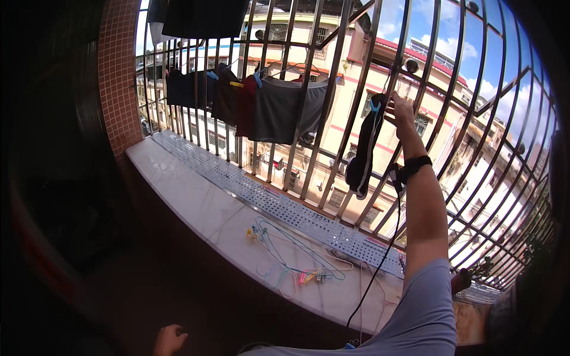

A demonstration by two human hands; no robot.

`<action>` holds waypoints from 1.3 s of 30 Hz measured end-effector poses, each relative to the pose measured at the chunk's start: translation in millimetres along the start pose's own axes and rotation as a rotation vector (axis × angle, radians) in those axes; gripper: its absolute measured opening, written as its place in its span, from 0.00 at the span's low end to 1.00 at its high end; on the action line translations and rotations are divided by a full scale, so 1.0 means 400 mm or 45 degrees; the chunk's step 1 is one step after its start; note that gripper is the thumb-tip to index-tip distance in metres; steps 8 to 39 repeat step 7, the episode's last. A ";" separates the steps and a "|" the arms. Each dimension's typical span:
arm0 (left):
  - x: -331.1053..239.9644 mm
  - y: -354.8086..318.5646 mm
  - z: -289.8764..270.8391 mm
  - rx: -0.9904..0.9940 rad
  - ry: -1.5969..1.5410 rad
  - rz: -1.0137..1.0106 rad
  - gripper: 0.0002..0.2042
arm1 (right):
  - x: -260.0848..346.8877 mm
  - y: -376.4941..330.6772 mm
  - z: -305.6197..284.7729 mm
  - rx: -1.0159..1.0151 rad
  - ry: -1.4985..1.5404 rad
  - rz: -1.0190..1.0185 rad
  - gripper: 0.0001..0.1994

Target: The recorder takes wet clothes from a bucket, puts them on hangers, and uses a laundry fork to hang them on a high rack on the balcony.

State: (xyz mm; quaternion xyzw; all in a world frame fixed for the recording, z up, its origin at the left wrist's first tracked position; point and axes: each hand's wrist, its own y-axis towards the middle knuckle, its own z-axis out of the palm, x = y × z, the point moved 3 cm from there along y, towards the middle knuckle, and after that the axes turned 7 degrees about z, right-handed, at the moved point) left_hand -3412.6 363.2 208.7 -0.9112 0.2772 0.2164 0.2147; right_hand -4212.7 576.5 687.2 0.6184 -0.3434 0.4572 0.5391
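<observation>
My right hand (401,111) is raised to the window bars at the right, its fingers curled in at the top of a hanging dark garment (361,155) with a white side stripe. They seem to close on its clothes hanger, seen edge-on and mostly hidden. A blue clothespin (374,107) is clipped to the garment beside my fingertips. Low at the left, my left hand (171,339) hangs with its fingers loosely bent and apart, and nothing shows in it.
Grey shorts (278,110) and other dark clothes hang along the metal bars (341,118). On the marble sill (202,178) lie a teal hanger (284,261) and several clothespins (309,276), beside a perforated metal strip (279,204). A black cable (380,276) runs down from my right wrist.
</observation>
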 end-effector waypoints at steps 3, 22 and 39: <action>0.019 0.092 -0.002 0.038 0.023 0.121 0.21 | -0.002 -0.108 -0.077 -0.072 -0.094 -0.126 0.26; 0.015 0.222 0.030 0.176 -0.047 0.288 0.22 | -0.029 -0.320 -0.212 0.185 -0.425 -0.025 0.26; 0.015 0.222 0.030 0.176 -0.047 0.288 0.22 | -0.029 -0.320 -0.212 0.185 -0.425 -0.025 0.26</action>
